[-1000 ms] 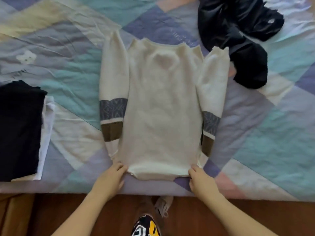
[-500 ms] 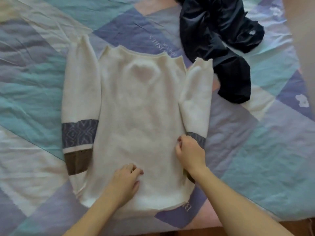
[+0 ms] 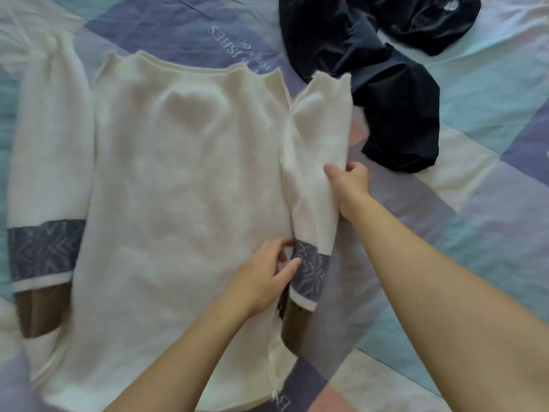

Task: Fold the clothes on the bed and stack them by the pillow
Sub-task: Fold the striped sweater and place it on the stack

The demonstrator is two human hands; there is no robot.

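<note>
A cream knit sweater point(image 3: 178, 188) lies flat on the bed, neck away from me, its sleeves banded in blue-grey and brown near the cuffs. The left sleeve point(image 3: 47, 173) lies flat beside the body. My right hand point(image 3: 349, 181) grips the white part of the right sleeve point(image 3: 315, 162) and lifts it off the bed. My left hand point(image 3: 267, 275) pinches the same sleeve lower down, at its blue-grey band. A crumpled dark navy garment point(image 3: 380, 60) lies at the upper right, just past the raised sleeve.
The bed carries a patchwork cover point(image 3: 475, 203) of teal, lilac, white and pink panels with embroidered lettering. Open cover stretches to the right of my right arm. The pillow and any stack are out of view.
My right hand has slid up the right sleeve and raised it off the bed. My left hand has moved from the sweater's body to the sleeve's patterned band. The view has closed in.
</note>
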